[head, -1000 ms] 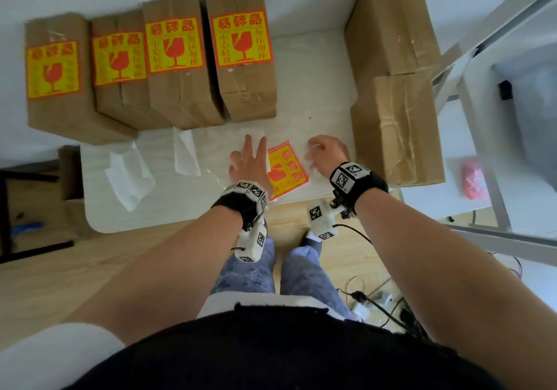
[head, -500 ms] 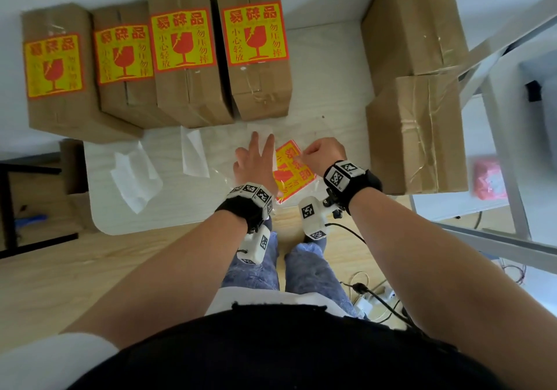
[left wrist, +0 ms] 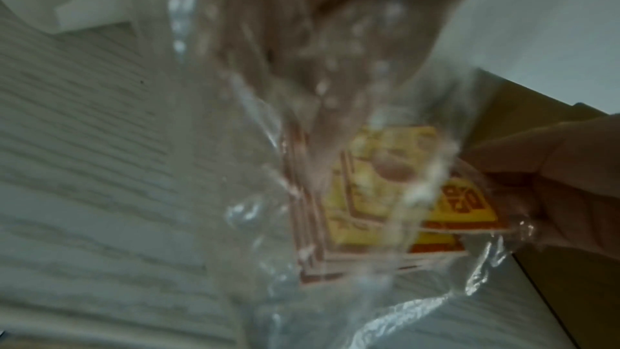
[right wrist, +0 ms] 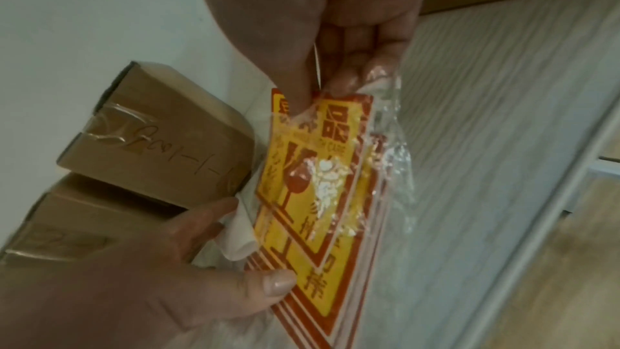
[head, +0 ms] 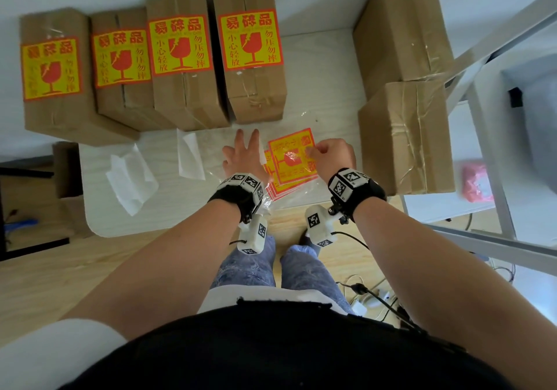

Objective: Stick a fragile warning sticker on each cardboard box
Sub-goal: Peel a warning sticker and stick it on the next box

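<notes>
Table [head: 316,67]: four stickered boxes [head: 180,67] in a row at far left, two backing papers [head: 129,178] in front. Left hand [head: 244,160] flat, fingers straight, pressing the sticker stack [head: 280,189]. Right hand [head: 328,157] pinches top sticker [head: 291,156]. Two plain boxes [head: 404,136] at right.

Two crumpled white backing papers [head: 131,178] [head: 190,156] lie on the pale table [head: 319,67] — one near its left edge. Beyond the right side, a pink item [head: 477,183] — blurred — and cables [head: 373,297] on the wooden floor.
</notes>
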The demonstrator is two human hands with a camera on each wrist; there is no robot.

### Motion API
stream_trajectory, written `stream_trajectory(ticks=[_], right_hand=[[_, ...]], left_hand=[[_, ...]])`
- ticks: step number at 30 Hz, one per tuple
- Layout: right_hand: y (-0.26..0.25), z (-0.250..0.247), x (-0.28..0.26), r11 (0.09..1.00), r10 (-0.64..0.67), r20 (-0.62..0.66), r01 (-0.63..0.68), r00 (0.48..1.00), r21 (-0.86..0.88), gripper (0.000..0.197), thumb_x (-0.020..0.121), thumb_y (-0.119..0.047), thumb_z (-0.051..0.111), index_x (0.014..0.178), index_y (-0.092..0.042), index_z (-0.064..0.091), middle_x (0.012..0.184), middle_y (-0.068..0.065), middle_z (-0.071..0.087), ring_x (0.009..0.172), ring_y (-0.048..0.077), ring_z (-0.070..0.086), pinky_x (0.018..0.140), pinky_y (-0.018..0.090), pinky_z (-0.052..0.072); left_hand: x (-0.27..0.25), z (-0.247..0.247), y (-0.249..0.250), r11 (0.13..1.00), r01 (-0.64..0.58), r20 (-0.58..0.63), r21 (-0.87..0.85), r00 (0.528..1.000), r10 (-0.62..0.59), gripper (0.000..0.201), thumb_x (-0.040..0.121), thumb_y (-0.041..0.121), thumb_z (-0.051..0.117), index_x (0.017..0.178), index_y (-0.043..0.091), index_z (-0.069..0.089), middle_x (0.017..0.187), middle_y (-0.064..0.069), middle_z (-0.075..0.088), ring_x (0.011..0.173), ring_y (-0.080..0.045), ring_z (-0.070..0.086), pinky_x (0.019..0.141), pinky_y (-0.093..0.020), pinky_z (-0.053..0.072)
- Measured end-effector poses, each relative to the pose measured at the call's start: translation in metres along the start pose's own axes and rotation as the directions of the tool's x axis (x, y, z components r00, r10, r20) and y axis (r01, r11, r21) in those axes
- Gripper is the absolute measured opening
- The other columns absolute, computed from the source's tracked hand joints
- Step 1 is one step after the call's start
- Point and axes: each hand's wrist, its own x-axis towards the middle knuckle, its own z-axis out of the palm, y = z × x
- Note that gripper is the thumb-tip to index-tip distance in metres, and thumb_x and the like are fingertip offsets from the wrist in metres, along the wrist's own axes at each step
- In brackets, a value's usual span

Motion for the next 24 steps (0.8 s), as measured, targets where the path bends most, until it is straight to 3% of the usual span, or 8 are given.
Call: stream_trajectory(ticks=[3, 11, 14, 17, 19, 20, 22, 24], right_hand=[[-0.006, -0.01, -0.004, 0.999, -0.038, -0.091, 0.041, 0.995, 0.029, 0.031, 0.087, -0.035, 0.065, 0.072, -0.009, 0.068, 0.068, 0.012, 0.068, 0.059, 0.024, 0.057, 0.058, 0.033, 0.051], [-0.018, -0.051, -0.018, 0.969, -0.163, -0.291, 0.208, 0.943, 0.131, 0.018, 0.094, -0.03, 0.059, 0.087, -0.016, 0.068, 0.08, -0.003, 0.064, 0.075, 0.018, 0.058, 0.068, 0.028, 0.045], [-0.019, -0.068, -0.026, 0.934, -0.198, -0.327, 0.279, 0.924, 0.223, 0.017, 0.094, -0.027, 0.06, 0.082, -0.016, 0.064, 0.075, -0.004, 0.063, 0.07, 0.015, 0.056, 0.061, 0.026, 0.042], [-0.015, -0.083, -0.03, 0.888, -0.141, -0.346, 0.273, 0.927, 0.369, 0.017, 0.093, -0.025, 0.063, 0.083, -0.012, 0.069, 0.079, 0.003, 0.071, 0.073, 0.02, 0.066, 0.067, 0.037, 0.054], [-0.01, -0.093, -0.033, 0.82, -0.069, -0.333, 0.244, 0.94, 0.518, 0.013, 0.092, -0.024, 0.065, 0.082, -0.017, 0.071, 0.084, 0.004, 0.075, 0.079, 0.021, 0.072, 0.077, 0.042, 0.059], [-0.008, -0.098, -0.036, 0.787, -0.046, -0.328, 0.236, 0.944, 0.57, 0.012, 0.091, -0.023, 0.066, 0.081, -0.018, 0.07, 0.085, 0.005, 0.075, 0.081, 0.023, 0.073, 0.079, 0.044, 0.06], [-0.004, -0.11, -0.04, 0.746, -0.018, -0.335, 0.236, 0.942, 0.622, 0.016, 0.093, -0.021, 0.065, 0.077, -0.02, 0.068, 0.083, 0.004, 0.074, 0.079, 0.021, 0.072, 0.077, 0.039, 0.06], [0.0, -0.124, -0.046, 0.72, 0.0, -0.357, 0.248, 0.934, 0.648, 0.02, 0.095, -0.02, 0.062, 0.075, -0.023, 0.064, 0.078, -0.001, 0.072, 0.069, 0.01, 0.068, 0.066, 0.024, 0.057]], left_hand=[[-0.002, -0.001, 0.0, 1.0, 0.014, -0.007, 0.011, 1.0, -0.014, 0.107, 0.075, 0.029, 0.082, 0.154, 0.033, 0.01, 0.163, -0.003, 0.0, 0.132, -0.036, 0.029, 0.099, -0.042, 0.039], [-0.02, -0.019, 0.018, 0.996, 0.031, -0.084, 0.079, 0.996, -0.024, 0.101, 0.077, 0.016, 0.07, 0.155, 0.036, 0.008, 0.164, -0.004, -0.004, 0.113, -0.03, 0.04, 0.089, -0.035, 0.041], [-0.034, -0.034, 0.038, 1.0, -0.019, -0.178, 0.008, 0.984, 0.02, 0.081, 0.081, 0.025, 0.071, 0.15, 0.029, 0.03, 0.159, -0.009, 0.021, 0.133, -0.039, 0.032, 0.105, -0.045, 0.035], [-0.041, -0.049, 0.059, 0.979, -0.174, -0.348, -0.109, 0.929, 0.126, 0.035, 0.088, 0.037, 0.061, 0.118, 0.019, 0.061, 0.123, -0.008, 0.062, 0.117, -0.034, 0.051, 0.098, -0.044, 0.043], [-0.046, -0.058, 0.074, 0.841, -0.324, -0.313, -0.433, 0.929, 0.198, 0.025, 0.095, 0.032, 0.052, 0.104, 0.014, 0.066, 0.104, -0.009, 0.069, 0.098, -0.027, 0.062, 0.086, -0.039, 0.049], [-0.051, -0.064, 0.082, 0.702, -0.321, -0.249, -0.636, 0.946, 0.207, 0.023, 0.098, 0.027, 0.048, 0.099, 0.013, 0.066, 0.098, -0.008, 0.071, 0.089, -0.025, 0.064, 0.079, -0.036, 0.05], [-0.062, -0.075, 0.097, 0.423, -0.229, -0.149, -0.877, 0.965, 0.215, 0.027, 0.102, 0.019, 0.041, 0.089, 0.013, 0.063, 0.083, -0.006, 0.072, 0.072, -0.02, 0.065, 0.067, -0.031, 0.047], [-0.072, -0.087, 0.108, 0.254, -0.141, -0.08, -0.957, 0.969, 0.234, 0.034, 0.102, 0.016, 0.034, 0.085, 0.013, 0.063, 0.068, 0.0, 0.072, 0.066, -0.018, 0.064, 0.063, -0.028, 0.047]])
